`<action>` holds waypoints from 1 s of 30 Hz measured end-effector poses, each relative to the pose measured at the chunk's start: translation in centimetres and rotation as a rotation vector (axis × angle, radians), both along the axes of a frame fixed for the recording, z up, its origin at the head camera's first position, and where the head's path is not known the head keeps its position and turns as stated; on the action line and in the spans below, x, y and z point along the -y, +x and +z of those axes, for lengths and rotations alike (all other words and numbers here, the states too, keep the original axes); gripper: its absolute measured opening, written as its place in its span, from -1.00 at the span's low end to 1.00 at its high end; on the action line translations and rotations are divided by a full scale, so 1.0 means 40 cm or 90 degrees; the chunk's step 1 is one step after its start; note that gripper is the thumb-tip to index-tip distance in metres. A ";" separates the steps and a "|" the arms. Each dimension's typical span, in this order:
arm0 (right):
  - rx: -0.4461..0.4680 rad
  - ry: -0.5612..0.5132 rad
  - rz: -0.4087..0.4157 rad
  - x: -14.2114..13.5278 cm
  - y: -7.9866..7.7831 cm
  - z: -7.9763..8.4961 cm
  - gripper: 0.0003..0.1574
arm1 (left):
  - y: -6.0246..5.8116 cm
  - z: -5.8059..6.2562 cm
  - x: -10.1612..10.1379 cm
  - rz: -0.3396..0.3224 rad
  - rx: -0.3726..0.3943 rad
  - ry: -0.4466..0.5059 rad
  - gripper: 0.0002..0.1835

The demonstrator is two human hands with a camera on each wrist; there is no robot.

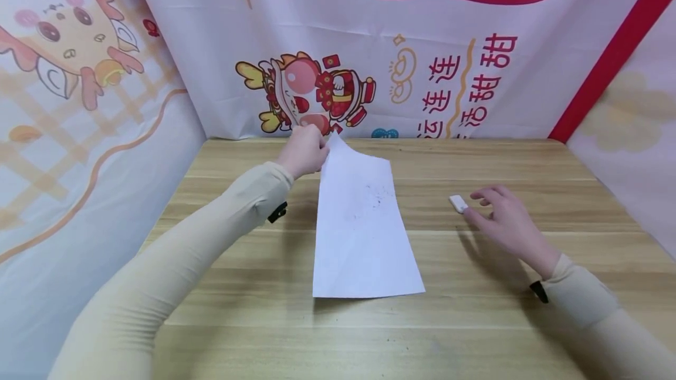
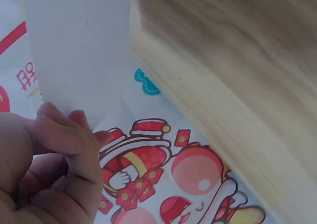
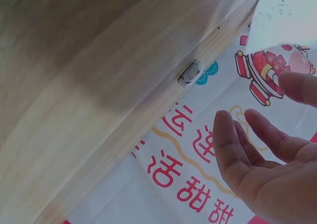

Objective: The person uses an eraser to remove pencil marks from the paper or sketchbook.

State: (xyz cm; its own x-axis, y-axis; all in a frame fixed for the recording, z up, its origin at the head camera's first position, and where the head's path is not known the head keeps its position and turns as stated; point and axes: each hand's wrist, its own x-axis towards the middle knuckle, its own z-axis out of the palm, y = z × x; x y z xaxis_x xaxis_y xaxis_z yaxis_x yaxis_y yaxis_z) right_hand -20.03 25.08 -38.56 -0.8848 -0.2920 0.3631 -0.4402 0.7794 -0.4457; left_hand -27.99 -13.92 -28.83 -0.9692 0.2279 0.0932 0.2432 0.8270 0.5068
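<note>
A sheet of white paper [image 1: 359, 221] is raised at its far left corner, where my left hand [image 1: 306, 151] pinches it. In the left wrist view the thumb and fingers of the left hand [image 2: 59, 159] close on the edge of the paper [image 2: 81, 45]. Dark crumbs [image 1: 379, 197] are scattered over the upper right part of the sheet. To the right of the paper, a small white eraser [image 1: 458, 204] lies on the table. Right beside it hovers my right hand [image 1: 509, 221], its fingers apart and loosely bent, holding nothing. The right wrist view shows the eraser [image 3: 190, 73] with a greyish, smudged face.
Under everything is a wood-grain table [image 1: 237, 309], with a few dark specks [image 1: 393, 342] near its front. A printed white cloth [image 1: 211, 63] with red characters and a cartoon figure hangs along the far edge. Patterned cloths also hang at the left and right.
</note>
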 end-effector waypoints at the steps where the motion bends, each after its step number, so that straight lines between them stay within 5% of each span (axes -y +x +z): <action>1: 0.004 0.001 -0.002 0.000 0.000 0.000 -0.57 | -0.002 0.002 0.001 -0.003 -0.004 -0.009 -0.53; 5: 0.011 0.000 -0.002 0.001 -0.001 -0.003 -0.57 | -0.003 -0.004 0.012 -0.009 0.003 -0.017 -0.49; 12: 0.004 0.003 0.001 0.000 -0.006 -0.008 -0.56 | 0.005 -0.016 0.031 0.011 -0.060 0.006 -0.50; 20: 0.023 0.009 0.000 0.000 -0.009 -0.009 -0.56 | -0.006 -0.047 0.048 0.031 -0.004 0.071 -0.52; 30: 0.008 0.004 0.004 0.002 -0.010 -0.020 -0.58 | -0.012 -0.092 0.071 0.036 0.044 0.072 -0.59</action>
